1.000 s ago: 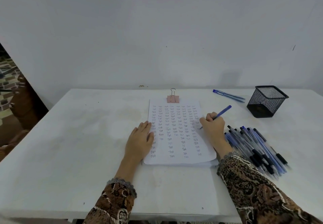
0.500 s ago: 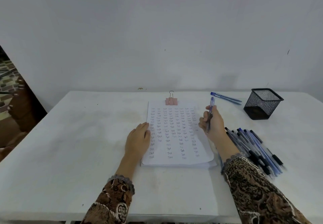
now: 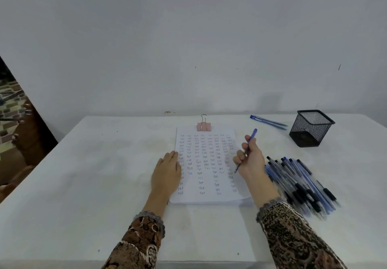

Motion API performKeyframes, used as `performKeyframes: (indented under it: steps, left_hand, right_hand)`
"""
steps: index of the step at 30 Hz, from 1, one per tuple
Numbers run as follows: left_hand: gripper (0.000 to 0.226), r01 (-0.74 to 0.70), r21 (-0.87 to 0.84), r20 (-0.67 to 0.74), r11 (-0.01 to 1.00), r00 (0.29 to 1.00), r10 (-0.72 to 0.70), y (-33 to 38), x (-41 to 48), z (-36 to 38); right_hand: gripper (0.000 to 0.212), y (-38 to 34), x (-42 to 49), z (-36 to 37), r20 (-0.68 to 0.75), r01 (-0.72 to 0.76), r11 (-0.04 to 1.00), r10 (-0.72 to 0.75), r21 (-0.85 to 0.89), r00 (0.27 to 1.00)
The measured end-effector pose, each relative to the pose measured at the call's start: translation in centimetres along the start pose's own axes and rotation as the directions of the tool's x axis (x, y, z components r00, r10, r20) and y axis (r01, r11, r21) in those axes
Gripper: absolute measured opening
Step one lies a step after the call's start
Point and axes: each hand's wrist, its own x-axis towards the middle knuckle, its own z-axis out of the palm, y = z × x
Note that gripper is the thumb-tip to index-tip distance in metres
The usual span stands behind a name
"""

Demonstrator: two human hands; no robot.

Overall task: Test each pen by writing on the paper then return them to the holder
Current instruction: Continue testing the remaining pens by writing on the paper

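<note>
A stack of white paper (image 3: 209, 176) covered in columns of small handwritten words lies mid-table, clamped at its far edge by a pink binder clip (image 3: 203, 125). My left hand (image 3: 167, 172) rests flat on the paper's left edge. My right hand (image 3: 250, 159) grips a blue pen (image 3: 252, 136) at the paper's right edge, tip pointing down toward the sheet. A black mesh holder (image 3: 312, 128) stands at the far right. Several blue and black pens (image 3: 299, 185) lie in a heap to the right of my right hand.
Two blue pens (image 3: 268, 120) lie near the table's far edge, left of the holder. The white table (image 3: 83, 185) meets a plain grey wall at the back. A dark, patterned area shows past the table's left edge.
My right hand lifted the pen from the sheet, swung it upright, and now has it tilted tip-down again at the paper's right edge. The left hand stayed put.
</note>
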Motion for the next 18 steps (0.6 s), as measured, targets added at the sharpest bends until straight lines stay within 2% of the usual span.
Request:
performKeyframes:
  steps: [4, 6, 7, 9, 11, 12, 14, 18]
  left_hand:
    - [0.042, -0.016, 0.008, -0.007, 1.000, 1.000, 0.016, -0.1, 0.0, 0.1]
    - [0.042, -0.022, 0.012, -0.012, 1.000, 1.000, 0.022, -0.1, 0.0, 0.1]
    - [0.042, -0.023, 0.015, -0.009, 1.000, 1.000, 0.023, -0.1, 0.0, 0.1]
    - [0.043, -0.019, 0.019, 0.000, 1.000, 1.000, 0.019, -0.2, 0.0, 0.2]
    - [0.043, -0.014, 0.014, 0.002, 1.000, 1.000, 0.014, -0.3, -0.1, 0.2]
    - [0.043, -0.012, 0.007, 0.002, 1.000, 1.000, 0.012, -0.3, -0.1, 0.2]
    - [0.041, -0.017, -0.011, -0.001, 1.000, 1.000, 0.017, -0.2, -0.1, 0.2]
    - [0.042, -0.008, -0.019, -0.004, 1.000, 1.000, 0.008, 0.0, -0.1, 0.1]
  right_hand:
    - [0.031, -1.4, -0.9, -0.3, -0.100, 0.114, 0.969, -0.139, -0.220, 0.985]
    - [0.029, -2.6, -1.3, -0.7, -0.059, 0.183, 0.863, -0.237, -0.471, 0.970]
    - [0.027, -3.2, -1.6, -1.0, -0.009, 0.210, 0.737, -0.281, -0.643, 0.960]
    - [0.023, -4.5, -2.1, -2.1, 0.106, 0.225, 0.351, -0.328, -0.909, 0.939]
    - [0.023, -5.4, -2.3, -3.5, 0.154, 0.156, -0.017, -0.299, -0.988, 0.942]
    - [0.024, -5.7, -2.5, -4.1, 0.140, 0.096, -0.166, -0.273, -0.981, 0.952]
    - [0.026, -6.1, -3.1, -5.1, 0.100, 0.017, -0.324, -0.243, -0.946, 0.965]
    - [0.030, -5.6, -5.3, -5.7, 0.137, -0.001, -0.502, -0.237, -0.865, 0.962]
